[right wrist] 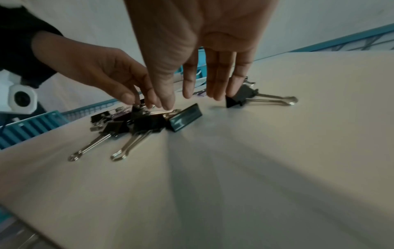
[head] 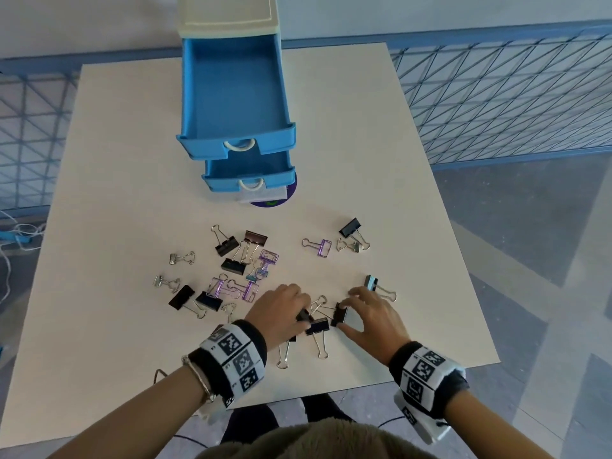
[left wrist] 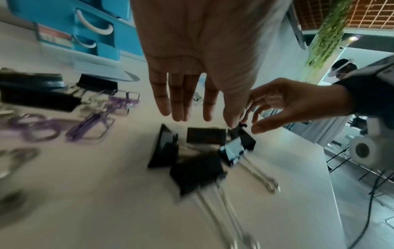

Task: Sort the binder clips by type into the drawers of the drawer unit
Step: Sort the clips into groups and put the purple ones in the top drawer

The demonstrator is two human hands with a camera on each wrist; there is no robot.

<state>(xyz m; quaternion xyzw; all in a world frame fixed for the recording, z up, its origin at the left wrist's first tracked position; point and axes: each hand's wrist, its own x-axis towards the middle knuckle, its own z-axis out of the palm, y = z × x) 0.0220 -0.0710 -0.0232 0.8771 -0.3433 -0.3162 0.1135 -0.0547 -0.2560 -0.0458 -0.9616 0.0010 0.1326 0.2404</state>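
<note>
The drawer unit (head: 228,14) stands at the table's far side with its top blue drawer (head: 281,137) and lower blue drawer (head: 225,185) pulled out; no clips show inside them. Black clips (head: 318,326), purple wire clips (head: 323,248) and small silver clips (head: 180,258) lie scattered on the table. My left hand (head: 303,309) (left wrist: 198,116) hangs with straight fingers over a bunch of black clips (left wrist: 198,173), fingertips at them. My right hand (head: 346,309) (right wrist: 187,99) reaches down beside it, thumb and fingers spread around one black clip (right wrist: 185,118) (head: 339,314).
The white table (head: 414,160) ends just behind my wrists. A purple disc (head: 284,200) and a label lie under the drawer unit. Blue mesh fencing (head: 496,101) borders the far and side edges. Cables (head: 20,233) lie on the floor at left.
</note>
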